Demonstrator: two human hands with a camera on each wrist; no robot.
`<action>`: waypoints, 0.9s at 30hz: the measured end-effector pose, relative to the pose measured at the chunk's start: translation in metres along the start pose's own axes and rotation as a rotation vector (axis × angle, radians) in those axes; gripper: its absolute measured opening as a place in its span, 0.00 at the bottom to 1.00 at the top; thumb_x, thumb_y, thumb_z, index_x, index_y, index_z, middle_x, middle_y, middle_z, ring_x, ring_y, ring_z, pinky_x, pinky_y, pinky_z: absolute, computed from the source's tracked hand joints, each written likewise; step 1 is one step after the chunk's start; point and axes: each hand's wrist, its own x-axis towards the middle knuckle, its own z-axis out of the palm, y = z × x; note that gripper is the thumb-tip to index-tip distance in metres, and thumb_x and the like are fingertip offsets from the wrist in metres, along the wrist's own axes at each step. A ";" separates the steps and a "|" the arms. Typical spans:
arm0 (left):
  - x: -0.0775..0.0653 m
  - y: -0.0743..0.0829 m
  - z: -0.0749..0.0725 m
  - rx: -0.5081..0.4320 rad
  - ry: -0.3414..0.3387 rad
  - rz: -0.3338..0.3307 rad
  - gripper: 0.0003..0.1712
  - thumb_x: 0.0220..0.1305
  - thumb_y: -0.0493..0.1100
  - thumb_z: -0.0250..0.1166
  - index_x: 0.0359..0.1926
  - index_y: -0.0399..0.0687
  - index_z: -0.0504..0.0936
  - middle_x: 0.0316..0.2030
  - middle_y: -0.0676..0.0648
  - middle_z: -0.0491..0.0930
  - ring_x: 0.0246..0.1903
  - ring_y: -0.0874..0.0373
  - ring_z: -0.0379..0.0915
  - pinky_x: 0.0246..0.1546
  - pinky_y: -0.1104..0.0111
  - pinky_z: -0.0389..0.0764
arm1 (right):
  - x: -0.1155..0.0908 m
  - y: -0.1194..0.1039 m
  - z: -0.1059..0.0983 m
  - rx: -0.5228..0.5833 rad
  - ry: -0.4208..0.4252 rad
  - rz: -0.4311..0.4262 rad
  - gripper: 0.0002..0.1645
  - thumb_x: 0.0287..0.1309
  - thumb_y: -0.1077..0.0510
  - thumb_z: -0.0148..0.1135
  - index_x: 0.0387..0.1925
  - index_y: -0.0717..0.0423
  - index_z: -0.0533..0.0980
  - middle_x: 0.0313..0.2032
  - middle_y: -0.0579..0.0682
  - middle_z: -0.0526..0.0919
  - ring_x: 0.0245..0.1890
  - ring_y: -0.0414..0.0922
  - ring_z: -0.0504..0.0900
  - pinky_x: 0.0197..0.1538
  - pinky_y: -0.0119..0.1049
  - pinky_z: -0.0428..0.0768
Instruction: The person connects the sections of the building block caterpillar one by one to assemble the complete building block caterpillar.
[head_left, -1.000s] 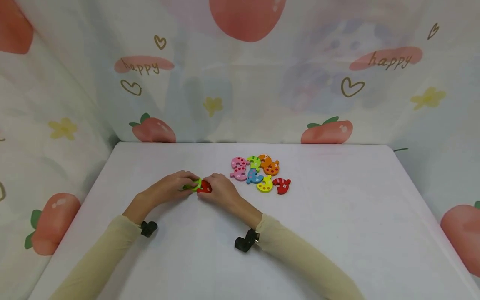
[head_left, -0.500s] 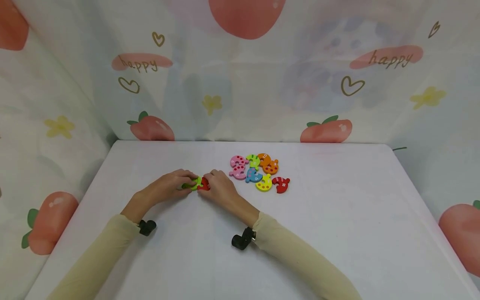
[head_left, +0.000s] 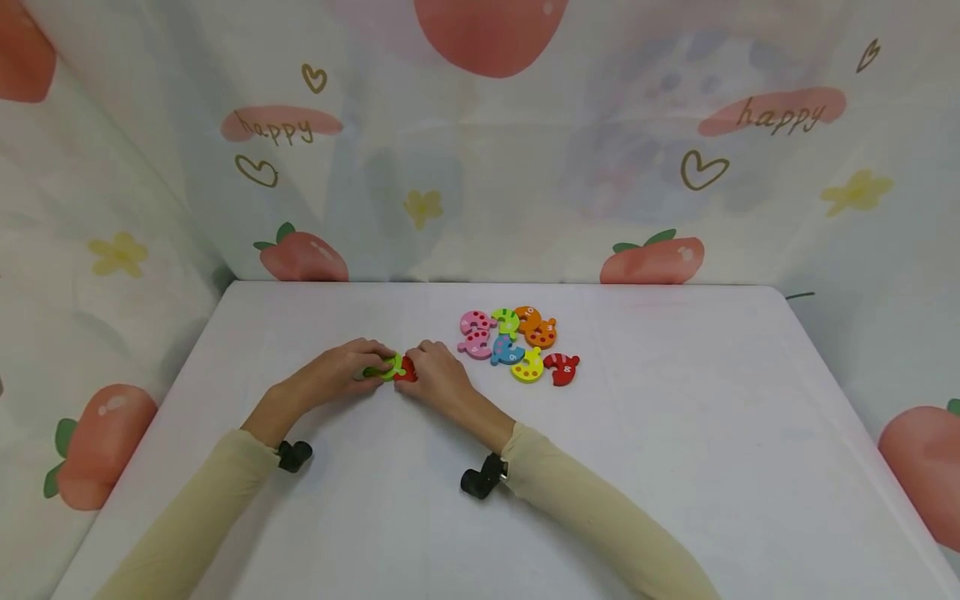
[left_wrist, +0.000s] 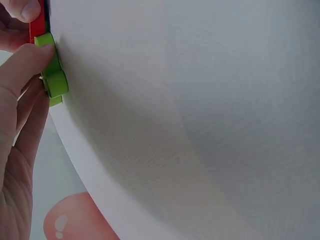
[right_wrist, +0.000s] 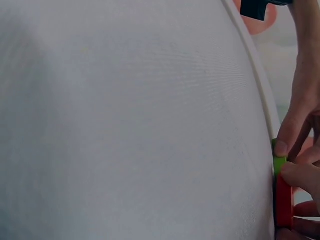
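In the head view my left hand [head_left: 337, 371] pinches a light green curved, flat toy piece [head_left: 391, 368] on the white table. My right hand [head_left: 442, 377] grips a red piece [head_left: 406, 369] of similar kind, right up against the green one. The left wrist view shows the thumb on the edge of the green piece [left_wrist: 54, 70], with the red piece [left_wrist: 37, 22] touching its far end. In the right wrist view a thumb presses near where the green piece [right_wrist: 280, 164] meets the red piece [right_wrist: 284, 202]. Fingers hide much of both.
Right of the hands lies a loose group of numbered animal-shaped pieces: pink [head_left: 476, 344], blue [head_left: 507, 351], green [head_left: 507, 322], orange [head_left: 542, 333], yellow [head_left: 528, 366] and red [head_left: 562, 369]. A printed cloth [head_left: 480, 183] stands behind the white table [head_left: 675, 467].
The right hand has shifted slightly left, and its fingers now cover the number on the red piece. The left hand stays nearly still. The head view has moved a little.
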 end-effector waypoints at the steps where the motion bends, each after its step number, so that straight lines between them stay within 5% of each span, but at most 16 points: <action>1: 0.000 0.000 0.000 -0.002 0.003 0.005 0.18 0.53 0.38 0.74 0.47 0.44 0.85 0.52 0.48 0.81 0.51 0.56 0.77 0.52 0.65 0.82 | 0.000 0.000 0.000 -0.001 -0.002 0.000 0.26 0.54 0.45 0.70 0.49 0.58 0.80 0.42 0.52 0.82 0.39 0.43 0.74 0.35 0.25 0.73; 17: 0.001 -0.003 0.005 0.011 0.049 0.078 0.17 0.51 0.37 0.75 0.44 0.44 0.86 0.49 0.48 0.81 0.49 0.56 0.78 0.50 0.64 0.83 | 0.008 0.000 -0.002 0.034 -0.110 0.065 0.26 0.51 0.44 0.72 0.45 0.57 0.79 0.41 0.50 0.77 0.40 0.43 0.71 0.34 0.25 0.72; 27: 0.003 0.000 0.003 -0.032 0.006 -0.013 0.12 0.56 0.37 0.72 0.43 0.46 0.86 0.50 0.50 0.80 0.52 0.56 0.77 0.54 0.62 0.81 | 0.004 0.003 -0.006 0.025 -0.115 0.086 0.30 0.52 0.40 0.71 0.50 0.54 0.76 0.43 0.50 0.75 0.43 0.43 0.70 0.36 0.29 0.74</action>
